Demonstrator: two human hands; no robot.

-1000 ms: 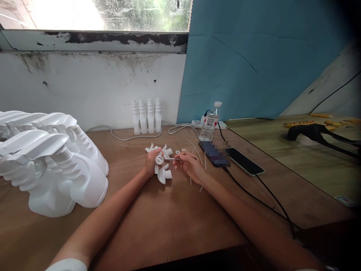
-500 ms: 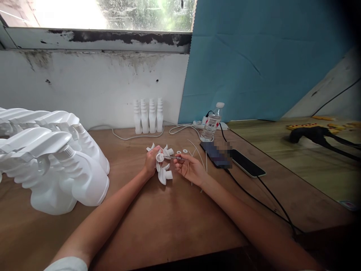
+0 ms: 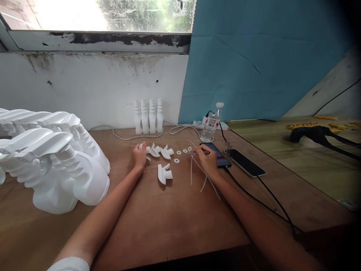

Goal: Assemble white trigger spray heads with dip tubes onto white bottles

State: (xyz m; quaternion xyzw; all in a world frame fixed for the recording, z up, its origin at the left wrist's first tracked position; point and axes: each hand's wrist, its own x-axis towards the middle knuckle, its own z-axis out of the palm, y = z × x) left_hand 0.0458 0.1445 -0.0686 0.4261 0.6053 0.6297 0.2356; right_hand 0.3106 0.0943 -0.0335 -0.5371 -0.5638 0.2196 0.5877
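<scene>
While left grip (image 3: pixel 138 155) wraps white spray head (image 3: pixel 148 149) | right grip (image 3: pixel 205 156) pinches thin tool (image 3: pixel 192 153) jutting leftward

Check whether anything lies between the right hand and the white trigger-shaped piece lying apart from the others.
Yes: a thin white tube lies on the table, across the direct line from the right hand to that piece. It looks low, so a raised path would probably be open.

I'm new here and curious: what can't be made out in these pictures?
Head view:
White piece: partly covered by the left hand.
Tool: tip too thin; handle partly hidden by the right hand.
Big bottles: cut off by the left edge.
Phone behind that hand: screen too small.
</scene>
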